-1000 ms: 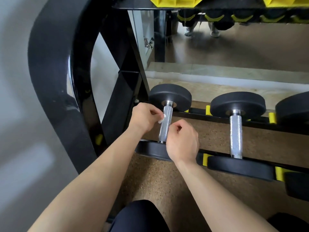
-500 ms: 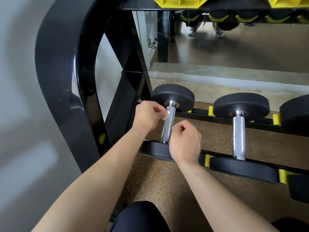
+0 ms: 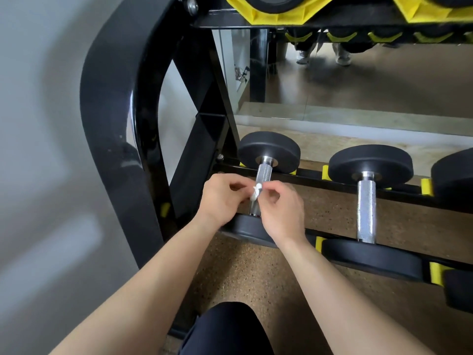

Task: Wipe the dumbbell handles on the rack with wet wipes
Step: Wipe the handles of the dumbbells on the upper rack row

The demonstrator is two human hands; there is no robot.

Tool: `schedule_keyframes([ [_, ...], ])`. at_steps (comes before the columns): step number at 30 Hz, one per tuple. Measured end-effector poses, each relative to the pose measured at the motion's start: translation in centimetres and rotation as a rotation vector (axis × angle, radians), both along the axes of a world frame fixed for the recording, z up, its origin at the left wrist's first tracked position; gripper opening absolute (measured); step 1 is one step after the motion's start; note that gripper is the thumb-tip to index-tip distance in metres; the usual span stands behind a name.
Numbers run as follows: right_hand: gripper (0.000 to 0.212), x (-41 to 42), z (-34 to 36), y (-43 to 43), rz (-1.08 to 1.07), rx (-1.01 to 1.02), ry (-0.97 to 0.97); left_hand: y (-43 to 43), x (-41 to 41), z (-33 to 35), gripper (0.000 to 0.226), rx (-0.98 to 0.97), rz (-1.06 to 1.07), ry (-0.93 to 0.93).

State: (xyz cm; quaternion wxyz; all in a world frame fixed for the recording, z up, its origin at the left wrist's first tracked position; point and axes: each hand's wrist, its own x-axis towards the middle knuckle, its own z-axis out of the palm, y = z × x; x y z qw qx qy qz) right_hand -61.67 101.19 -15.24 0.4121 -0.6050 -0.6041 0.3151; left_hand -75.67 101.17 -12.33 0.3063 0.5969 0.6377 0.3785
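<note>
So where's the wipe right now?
In the head view, near the centre, the wipe is pinched between the left hand and right hand, over the leftmost handle on the rack.

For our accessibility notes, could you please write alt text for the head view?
The left hand and right hand pinch a small white wipe at the handle of the leftmost dumbbell on a black rack. Another dumbbell lies to its right, untouched.
</note>
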Motion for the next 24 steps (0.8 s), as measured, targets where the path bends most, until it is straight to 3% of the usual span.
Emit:
schedule_keyframes([
  [3,0.013,1.1,0.7,0.3,0.143,0.01,0.096,-0.7,1.0,-0.4,0.015,0.023,0.077,-0.16],
  [7,0.013,2.4,0.7,1.3,0.244,-0.086,0.292,-0.6,1.3,-1.0,0.013,0.055,0.053,-0.233],
  [10,0.015,2.4,0.8,2.8,0.232,-0.042,0.188,-0.8,1.2,-1.5,0.017,0.085,0.099,-0.197],
  [14,0.017,2.0,0.9,5.1,0.1,0.206,-0.151,-0.8,1.6,-2.1,0.021,0.084,0.343,-0.125],
  [16,0.021,1.6,0.5,5.7,0.135,0.29,-0.283,-0.6,1.8,-2.1,0.023,0.051,0.403,-0.102],
  [19,0.024,1.4,-0.3,6.6,0.269,0.316,-0.352,-0.4,1.8,-2.2,0.024,0.023,0.441,-0.103],
  [24,0.018,2.1,-0.1,7.4,0.329,0.185,-0.363,-0.3,1.7,-2.2,0.024,-0.003,0.45,-0.1],
])
